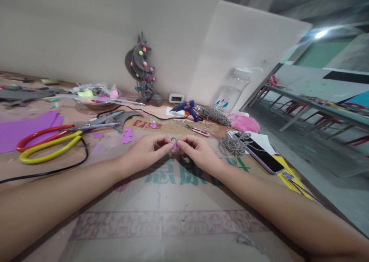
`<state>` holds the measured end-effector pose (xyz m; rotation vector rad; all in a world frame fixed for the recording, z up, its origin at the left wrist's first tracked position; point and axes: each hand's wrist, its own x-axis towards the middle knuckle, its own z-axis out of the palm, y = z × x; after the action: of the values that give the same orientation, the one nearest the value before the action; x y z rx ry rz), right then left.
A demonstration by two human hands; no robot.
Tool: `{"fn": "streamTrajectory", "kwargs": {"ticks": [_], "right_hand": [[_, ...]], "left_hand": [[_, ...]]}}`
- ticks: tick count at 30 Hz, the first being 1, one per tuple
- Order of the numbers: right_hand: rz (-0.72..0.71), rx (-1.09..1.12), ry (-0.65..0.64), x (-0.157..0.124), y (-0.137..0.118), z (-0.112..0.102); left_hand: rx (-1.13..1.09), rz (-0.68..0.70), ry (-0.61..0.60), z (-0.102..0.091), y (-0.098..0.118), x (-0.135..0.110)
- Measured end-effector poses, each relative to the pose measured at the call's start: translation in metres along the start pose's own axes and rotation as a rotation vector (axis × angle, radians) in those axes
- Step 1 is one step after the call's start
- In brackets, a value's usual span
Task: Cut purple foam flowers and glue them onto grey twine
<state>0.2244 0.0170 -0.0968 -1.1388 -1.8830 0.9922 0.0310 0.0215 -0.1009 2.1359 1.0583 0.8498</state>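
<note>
Over the printed cardboard sheet [173, 204], my left hand [152, 148] and my right hand [198, 150] meet fingertip to fingertip. Both pinch a small purple piece [175, 146], with a bit of grey cord looping up just above it. Most of the piece is hidden by my fingers. Left of my left hand lie several small purple cut-outs [127, 135]. Beyond my right hand rests a pair of small pink thread snips [197, 130]. A tangle of grey yarn [235, 143] sits to the right, partly over a phone [263, 154].
Large scissors [50, 145] with red and yellow handles lie at left beside purple sheets [17, 133]. A blue glue gun [187, 108], a white timer [176, 98] and a clear bottle [230, 93] stand at the back. A grey moon ornament [141, 64] is against the wall.
</note>
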Motion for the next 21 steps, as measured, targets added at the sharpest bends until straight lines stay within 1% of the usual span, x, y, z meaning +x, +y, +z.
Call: {"fn": "streamTrajectory", "kwargs": {"ticks": [3,7,13,16,18,21], "right_hand": [[-0.003,-0.004,0.008,0.0006,0.0012,-0.0003],[0.029,0.015,-0.042,0.0019,0.0025,0.0015],[0.018,-0.075,-0.015,0.0016,0.0013,0.0026],[0.007,-0.051,-0.008,0.0019,0.0021,0.0012],[-0.004,-0.024,-0.008,0.0022,0.0026,0.0006],[-0.023,-0.018,-0.043,0.0022,0.0034,0.0006]], "left_hand": [[-0.013,0.007,0.037,-0.0005,-0.0002,0.0009],[0.005,0.005,0.09,-0.0006,-0.0012,0.0013],[0.015,0.017,0.058,0.0003,-0.0011,0.0001],[0.001,0.018,0.037,0.0002,-0.0008,0.0006],[-0.022,0.013,0.044,-0.0002,-0.001,0.0012],[-0.058,-0.01,0.078,-0.0009,-0.0011,0.0017]]}}
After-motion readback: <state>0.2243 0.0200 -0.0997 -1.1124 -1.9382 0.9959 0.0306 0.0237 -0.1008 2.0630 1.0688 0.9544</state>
